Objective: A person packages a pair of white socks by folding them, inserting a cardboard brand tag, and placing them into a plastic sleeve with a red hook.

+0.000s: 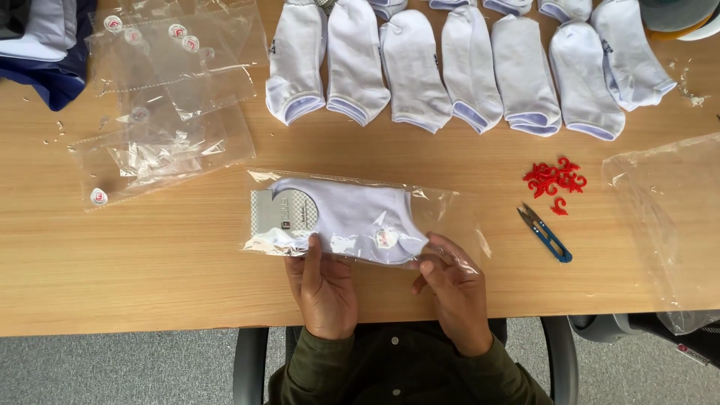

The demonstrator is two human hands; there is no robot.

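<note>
A clear plastic bag (450,214) with a white sock (360,214) and a grey card insert inside lies on the wooden table (150,255), near its front edge. My left hand (322,289) holds the bag's near edge, index finger stretched up onto the plastic. My right hand (454,289) pinches the bag's near right corner, by the sock's toe end. Both sleeves are dark green.
A row of several white socks (469,67) lies across the back. Empty clear bags (165,112) with round stickers sit at left, another clear bag (667,217) at right. Red plastic hooks (555,178) and small blue snips (546,234) lie right of my hands.
</note>
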